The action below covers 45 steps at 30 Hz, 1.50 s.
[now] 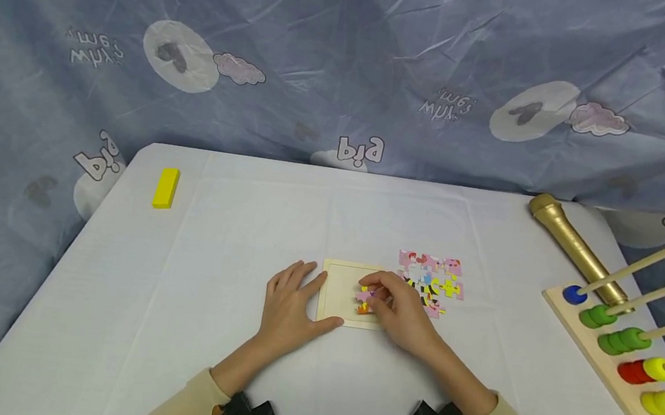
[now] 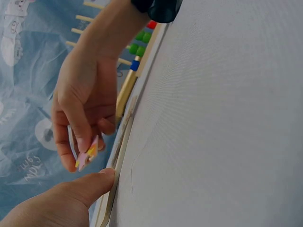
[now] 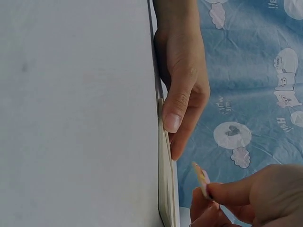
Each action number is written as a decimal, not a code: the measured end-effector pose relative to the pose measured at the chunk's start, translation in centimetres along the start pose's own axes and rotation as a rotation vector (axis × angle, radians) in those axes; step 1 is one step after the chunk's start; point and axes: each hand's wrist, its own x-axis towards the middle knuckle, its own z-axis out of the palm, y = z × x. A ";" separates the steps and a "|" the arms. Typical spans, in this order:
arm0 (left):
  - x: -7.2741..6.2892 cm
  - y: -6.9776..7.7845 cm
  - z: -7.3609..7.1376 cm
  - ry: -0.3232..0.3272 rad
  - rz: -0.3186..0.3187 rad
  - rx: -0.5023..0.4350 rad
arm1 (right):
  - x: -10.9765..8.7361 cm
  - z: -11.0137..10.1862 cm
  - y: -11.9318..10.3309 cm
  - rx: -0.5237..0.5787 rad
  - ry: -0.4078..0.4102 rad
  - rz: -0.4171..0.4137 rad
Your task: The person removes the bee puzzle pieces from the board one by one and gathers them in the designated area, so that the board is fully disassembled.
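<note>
A pale wooden puzzle tray (image 1: pixel 336 294) with a thin raised rim lies on the table, its visible floor bare. My left hand (image 1: pixel 292 310) rests at its left side, fingers extended and thumb touching the near rim. Over the tray's right part, my right hand (image 1: pixel 405 315) pinches a pink, yellow and orange jigsaw piece (image 1: pixel 363 300) between thumb and fingers. In the left wrist view that piece (image 2: pixel 88 155) is held tilted, apart from the tray. Several pink printed jigsaw pieces (image 1: pixel 451 289) lie right of the tray; the right hand partly hides them.
A yellow block (image 1: pixel 166 188) lies at the far left of the white table (image 1: pixel 226 235). On the right, a gold microphone (image 1: pixel 576 246) lies beside a wooden bead rack (image 1: pixel 596 352) with slanting pegs and coloured beads. A blue-grey printed cloth (image 1: pixel 342 46) hangs behind.
</note>
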 end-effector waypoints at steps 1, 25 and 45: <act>0.0 0.0 0.0 -0.001 -0.001 0.001 | 0.0 -0.1 0.0 0.018 0.004 0.015; 0.2 0.1 0.0 -0.001 0.004 -0.014 | -2.0 -7.1 3.3 0.096 0.167 0.167; 0.1 0.0 0.0 0.011 0.006 -0.027 | -5.0 -9.9 7.1 -0.079 0.206 0.269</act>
